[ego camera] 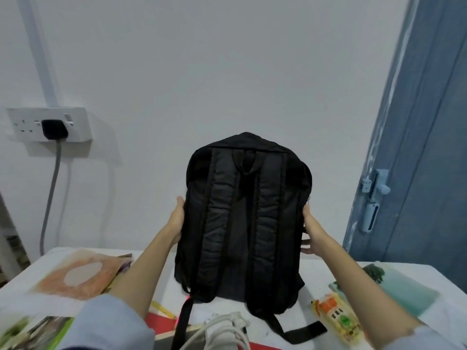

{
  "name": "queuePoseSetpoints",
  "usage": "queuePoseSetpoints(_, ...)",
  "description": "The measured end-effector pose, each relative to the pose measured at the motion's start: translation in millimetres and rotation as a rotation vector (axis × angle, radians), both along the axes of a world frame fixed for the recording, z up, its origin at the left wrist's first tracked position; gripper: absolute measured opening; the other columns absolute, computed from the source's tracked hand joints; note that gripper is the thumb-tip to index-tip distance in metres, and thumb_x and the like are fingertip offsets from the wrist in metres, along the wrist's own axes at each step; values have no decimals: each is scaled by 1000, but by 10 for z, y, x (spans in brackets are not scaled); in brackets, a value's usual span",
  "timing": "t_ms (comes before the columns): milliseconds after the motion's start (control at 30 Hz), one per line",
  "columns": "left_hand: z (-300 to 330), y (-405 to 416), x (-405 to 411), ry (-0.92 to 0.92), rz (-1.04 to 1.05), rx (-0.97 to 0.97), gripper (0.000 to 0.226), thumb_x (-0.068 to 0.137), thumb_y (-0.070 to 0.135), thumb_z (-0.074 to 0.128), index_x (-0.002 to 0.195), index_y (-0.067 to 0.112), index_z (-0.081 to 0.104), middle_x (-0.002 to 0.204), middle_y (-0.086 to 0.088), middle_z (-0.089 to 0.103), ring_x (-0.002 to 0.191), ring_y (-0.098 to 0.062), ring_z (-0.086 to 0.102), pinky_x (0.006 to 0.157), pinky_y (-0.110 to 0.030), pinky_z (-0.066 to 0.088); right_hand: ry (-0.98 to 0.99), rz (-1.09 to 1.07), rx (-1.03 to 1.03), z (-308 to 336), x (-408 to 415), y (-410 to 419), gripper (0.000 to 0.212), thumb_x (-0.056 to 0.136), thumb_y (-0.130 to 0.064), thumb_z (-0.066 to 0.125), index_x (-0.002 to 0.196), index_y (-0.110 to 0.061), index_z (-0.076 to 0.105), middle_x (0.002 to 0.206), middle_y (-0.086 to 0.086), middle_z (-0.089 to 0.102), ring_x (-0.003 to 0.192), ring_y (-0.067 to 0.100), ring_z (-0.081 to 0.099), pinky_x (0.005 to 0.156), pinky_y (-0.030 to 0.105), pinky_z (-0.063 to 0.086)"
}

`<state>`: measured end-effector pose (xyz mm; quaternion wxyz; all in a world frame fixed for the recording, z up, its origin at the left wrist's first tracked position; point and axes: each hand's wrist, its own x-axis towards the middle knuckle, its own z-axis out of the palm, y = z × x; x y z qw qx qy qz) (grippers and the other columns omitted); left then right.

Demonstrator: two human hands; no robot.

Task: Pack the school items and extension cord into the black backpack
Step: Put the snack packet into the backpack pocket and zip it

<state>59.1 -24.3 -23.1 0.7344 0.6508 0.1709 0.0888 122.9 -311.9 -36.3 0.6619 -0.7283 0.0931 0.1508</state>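
The black backpack [249, 218] is held upright above the white table [290, 271], its padded straps facing me. My left hand [178, 218] grips its left side and my right hand [312, 231] grips its right side, fingers wrapped behind the fabric. A white coiled extension cord [225, 329] lies at the front edge, just below the bag's hanging straps. An orange-patterned book [80, 274] lies at the left. A teal book [401, 286] lies at the right. A yellow packet [337, 318] lies next to it. A yellow pencil [163, 309] rests on a red book [161, 322].
A wall socket [49, 125] with a black plug and grey cable is at the left on the white wall. A blue door [417, 147] with a handle stands at the right. A green-covered book [38, 332] lies at the bottom left corner.
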Motion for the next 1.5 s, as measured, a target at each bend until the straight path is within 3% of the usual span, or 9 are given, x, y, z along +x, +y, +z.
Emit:
queuePoseSetpoints(267, -9, 132, -173, -198, -26, -278, 64, 97, 56, 16, 129, 13, 50, 133, -12, 53, 120, -28, 51, 105, -43, 38, -112, -4, 237, 147, -74, -19, 68, 90, -69, 19, 131, -23, 48, 92, -3, 52, 90, 25, 50, 89, 46, 39)
queuePoseSetpoints(533, -30, 166, -613, -154, -96, -199, 62, 87, 68, 32, 112, 23, 66, 124, 0, 59, 125, -24, 45, 114, -49, 21, -57, 106, 489, 14, -519, -233, 82, 81, -78, 17, 141, -27, 41, 149, 10, 37, 138, 43, 24, 99, 75, 2)
queuePoseSetpoints(667, -52, 200, -830, -164, -95, -298, 43, 91, 44, 39, 81, 18, 72, 92, -5, 71, 92, -25, 60, 84, -38, 45, -102, 191, 553, 3, -722, -209, 85, 71, -85, 36, 124, -25, 61, 135, 11, 54, 125, 39, 46, 106, 68, 18)
queuePoseSetpoints(833, -180, 148, -1044, -169, -183, -354, 49, 92, 20, 37, 62, 15, 75, 75, -5, 68, 73, -21, 61, 65, -30, 47, -244, 73, 419, -75, -1006, -319, 23, 73, -37, 63, 67, -17, 73, 71, 6, 67, 77, 23, 56, 71, 33, 42)
queuePoseSetpoints(967, -334, 100, -1177, -161, -272, -298, 43, 95, 14, 37, 75, 12, 75, 78, -4, 69, 76, -18, 61, 70, -28, 44, -223, 158, 219, -216, -1111, -417, 22, 83, -28, 60, 101, -20, 71, 108, 7, 68, 104, 26, 61, 90, 40, 48)
queuePoseSetpoints(1067, -416, 40, -1289, -149, -326, -169, 41, 99, 13, 33, 81, 17, 70, 66, 3, 67, 64, -9, 58, 61, -20, 42, -242, 162, 92, -234, -1203, -407, 30, 93, -6, 48, 113, -23, 62, 117, 2, 64, 103, 19, 61, 78, 27, 53)
queuePoseSetpoints(1167, -565, 52, -1314, -137, -393, 94, 35, 95, 15, 44, 95, 39, 70, 91, 11, 60, 84, -10, 47, 72, -24, 37, -229, 170, -11, -323, -1340, -402, 47, 91, 8, 42, 117, -28, 58, 120, 4, 60, 109, 24, 59, 85, 33, 52)
queuePoseSetpoints(1333, -681, 57, -1515, -171, -301, 327, 44, 91, -6, 48, 127, 19, 45, 122, 8, 53, 112, -13, 55, 78, -18, 51, -250, 175, -179, -519, -1520, -374, 45, 89, 3, 53, 127, -20, 57, 129, -2, 57, 121, 18, 52, 97, 37, 47)
queuePoseSetpoints(1500, -693, 115, -1633, -167, -151, 342, 31, 95, 4, 44, 121, 21, 48, 123, -2, 55, 118, -25, 52, 95, -42, 46, -254, -98, -147, -469, -1628, -272, 26, 91, -2, 46, 105, -10, 66, 116, 8, 64, 97, 21, 56, 67, 23, 45)
